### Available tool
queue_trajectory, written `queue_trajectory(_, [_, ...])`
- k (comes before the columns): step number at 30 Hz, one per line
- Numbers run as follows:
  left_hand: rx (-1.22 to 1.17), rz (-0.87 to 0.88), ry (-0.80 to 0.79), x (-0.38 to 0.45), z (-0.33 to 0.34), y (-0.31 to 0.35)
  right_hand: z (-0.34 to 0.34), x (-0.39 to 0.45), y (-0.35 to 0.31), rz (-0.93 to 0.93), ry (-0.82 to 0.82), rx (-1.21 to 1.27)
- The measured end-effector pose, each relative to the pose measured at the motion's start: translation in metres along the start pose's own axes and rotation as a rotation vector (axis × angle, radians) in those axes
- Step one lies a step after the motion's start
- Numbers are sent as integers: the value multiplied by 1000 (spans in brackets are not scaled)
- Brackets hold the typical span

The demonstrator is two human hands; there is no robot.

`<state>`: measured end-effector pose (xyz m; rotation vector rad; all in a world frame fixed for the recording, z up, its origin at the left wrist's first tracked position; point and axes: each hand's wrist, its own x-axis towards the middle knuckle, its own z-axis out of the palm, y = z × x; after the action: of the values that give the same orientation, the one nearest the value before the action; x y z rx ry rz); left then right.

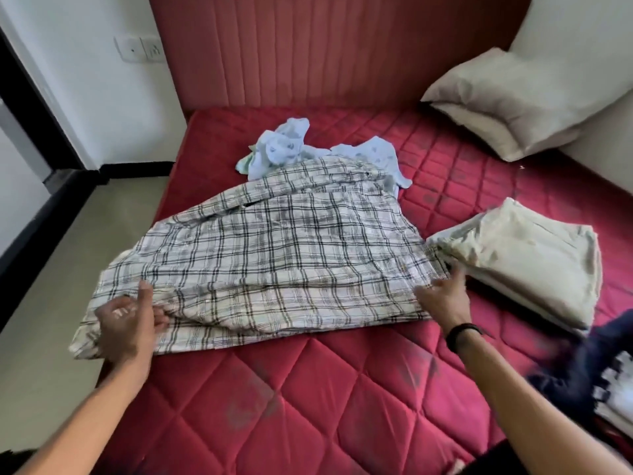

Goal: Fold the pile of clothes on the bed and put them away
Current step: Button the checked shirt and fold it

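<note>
A checked white-and-black shirt (274, 241) lies spread across the red quilted mattress (308, 389). My left hand (126, 320) grips its near left edge, which hangs over the bed's side. On the shirt's near right corner, my right hand (443, 296) holds the fabric, fingers partly hidden in the cloth. Behind the shirt sits a crumpled pale blue printed garment (291, 145), partly covered by it. A folded cream cloth stack (527, 258) lies to the right, touching the shirt's corner.
A cream pillow (513, 97) leans in the far right corner against the red padded headboard (325, 46). Dark blue and patterned clothes (589, 371) lie at the right edge. Beige floor (68, 269) runs along the bed's left side.
</note>
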<state>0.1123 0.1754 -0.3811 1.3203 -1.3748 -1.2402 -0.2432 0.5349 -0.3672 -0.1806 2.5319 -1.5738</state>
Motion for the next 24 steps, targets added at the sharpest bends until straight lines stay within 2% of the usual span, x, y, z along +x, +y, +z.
queue_trajectory(2, [342,435,-25,-33,3,7,-1,-4,-2,-404,-274,-472])
queue_trajectory(3, [456,709,-144,-47,6,9,-3,-4,1,-554,-415,-646])
queue_trajectory(4, [561,937,-308,-61,11,10,-6,-5,3,-619,-546,-771])
queue_trajectory(5, [692,1105,-465,-69,19,7,-10,-5,5,-601,-636,-848])
queue_trajectory(7, [941,1256,-665,-77,33,-6,-17,-7,6,-562,-674,-972])
queue_trajectory(9, [1041,1274,-745,-72,41,-18,-22,-12,7,-618,-632,-1095])
queue_trajectory(11, [1112,1297,-793,-60,42,-22,-21,-15,5,-598,-632,-1151])
queue_trajectory(13, [1155,1338,-774,-44,36,-19,-19,-13,11,-573,-618,-1184])
queue_trajectory(15, [1202,1345,-702,-31,23,-15,-18,-6,22,-631,-518,-1193])
queue_trajectory(17, [1207,1249,-625,-10,5,-24,-19,8,33,-656,-443,-1235])
queue_trajectory(19, [1254,1134,-557,10,-8,-35,-17,22,48,-548,-461,-1223])
queue_trajectory(20, [1267,1108,-560,18,-12,-38,-19,21,45,-493,-469,-1240])
queue_trajectory(22, [1298,1063,-629,31,-17,-47,-17,19,44,-555,-421,-1212])
queue_trajectory(24, [1311,1100,-697,38,-17,-43,-18,19,45,-553,-421,-1196])
